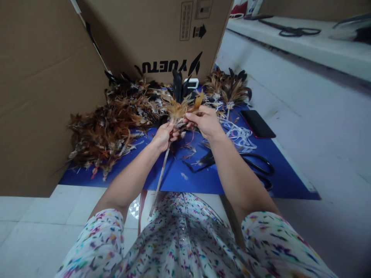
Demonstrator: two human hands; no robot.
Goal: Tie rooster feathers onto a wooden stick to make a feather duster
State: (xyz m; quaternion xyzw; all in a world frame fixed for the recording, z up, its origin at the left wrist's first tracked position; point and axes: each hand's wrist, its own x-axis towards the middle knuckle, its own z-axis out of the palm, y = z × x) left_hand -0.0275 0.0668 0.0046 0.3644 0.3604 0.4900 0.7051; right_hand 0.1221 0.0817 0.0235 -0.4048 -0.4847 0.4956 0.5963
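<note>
Over the blue table (203,178), my left hand (164,136) is closed round a thin stick (162,170) just below a bunch of tan and black feathers (176,104). The stick slants down past the table's front edge. My right hand (206,120) pinches a golden-brown feather (198,101) against the bunch's right side. A big loose heap of brown and black feathers (101,131) lies to the left. Behind my right hand, another feather bunch (230,88) lies at the back right.
White tangled string (239,135) and black-handled scissors (261,164) lie right of my hands. A dark phone (257,123) rests at the right edge. Cardboard (121,34) rises behind and at left; a small white device (191,83) stands before it. A ledge (290,42) holds more scissors (298,31).
</note>
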